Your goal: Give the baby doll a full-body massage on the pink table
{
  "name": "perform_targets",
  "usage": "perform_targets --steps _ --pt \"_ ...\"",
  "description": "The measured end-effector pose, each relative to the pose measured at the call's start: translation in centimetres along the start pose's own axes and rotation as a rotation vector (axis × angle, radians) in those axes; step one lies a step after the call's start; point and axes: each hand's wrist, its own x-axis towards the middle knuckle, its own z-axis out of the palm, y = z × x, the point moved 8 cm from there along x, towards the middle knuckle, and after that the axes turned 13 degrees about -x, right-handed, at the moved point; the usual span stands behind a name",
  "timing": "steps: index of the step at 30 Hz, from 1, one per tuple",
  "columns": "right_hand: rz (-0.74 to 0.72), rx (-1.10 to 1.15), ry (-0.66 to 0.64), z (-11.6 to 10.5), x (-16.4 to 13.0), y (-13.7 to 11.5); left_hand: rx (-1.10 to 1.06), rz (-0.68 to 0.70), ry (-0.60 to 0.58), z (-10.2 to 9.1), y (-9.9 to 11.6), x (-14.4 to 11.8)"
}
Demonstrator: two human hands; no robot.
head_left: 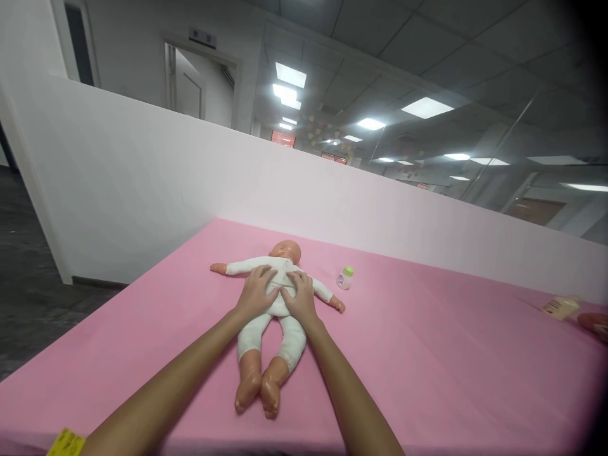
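Observation:
A baby doll (pixel 280 306) with a white cloth body lies on its back on the pink-covered table (pixel 408 367). Its head points to the far side, its arms are spread wide, and its bare feet are towards me. My left hand (pixel 257 292) rests on the left side of the doll's torso, fingers stretched out. On the other side of the torso lies my right hand (pixel 298 296), also with its fingers extended. The two thumbs come close together over the belly. Neither hand is wrapped round anything.
A small bottle (pixel 344 278) with a green cap stands right of the doll's head. At the table's far right are a beige packet (pixel 561 308) and a reddish object (pixel 593 323), partly cut off. A white partition (pixel 304 190) runs along the table's back edge.

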Motion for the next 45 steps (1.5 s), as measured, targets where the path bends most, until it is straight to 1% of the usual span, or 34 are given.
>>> perform_targets --steps 4,7,10,16,19,21,23,26,28,31,35,39,42,45 --pt "-0.002 0.023 -0.051 1.7 0.1 1.4 -0.027 -0.075 -0.034 0.9 -1.7 -0.2" --pt "-0.007 0.067 -0.053 2.1 0.4 1.8 -0.054 -0.086 -0.051 1.2 -2.1 -0.1" --pt "-0.003 0.101 -0.043 1.9 0.6 1.7 -0.063 -0.069 -0.047 0.7 -1.9 0.2" --pt "0.007 0.084 0.019 0.4 0.6 0.5 -0.018 -0.058 -0.026 -0.2 -0.5 0.4" --pt "-0.016 0.057 0.077 -0.2 0.2 0.2 -0.012 -0.020 -0.005 -0.3 0.2 0.2" --pt "-0.045 0.045 0.084 0.0 0.1 0.3 -0.005 -0.001 -0.002 -0.1 0.2 0.0" --pt "-0.048 0.034 0.048 0.7 0.1 0.7 0.004 -0.012 -0.019 0.4 -0.3 -0.1" --pt "-0.014 0.049 -0.057 2.1 0.2 1.7 -0.004 -0.059 -0.087 1.1 -1.4 -0.2" --pt "-0.004 0.079 -0.098 2.6 0.4 2.0 -0.017 -0.083 -0.123 1.3 -1.7 -0.1" --pt "0.007 0.108 -0.075 2.2 0.7 1.9 -0.028 -0.085 -0.120 0.9 -1.3 0.2" --pt "0.007 0.098 -0.019 1.1 0.9 1.2 0.026 -0.095 -0.064 -0.1 0.0 0.3" --pt "0.021 0.044 -0.002 0.3 0.5 0.6 0.079 -0.033 -0.023 -0.3 1.0 0.0" --pt "-0.009 0.032 -0.005 0.1 0.2 0.4 0.066 -0.006 -0.047 0.1 0.7 -0.1" --pt "-0.039 0.061 -0.052 0.5 0.1 0.6 0.022 -0.009 -0.090 0.6 0.0 -0.1"
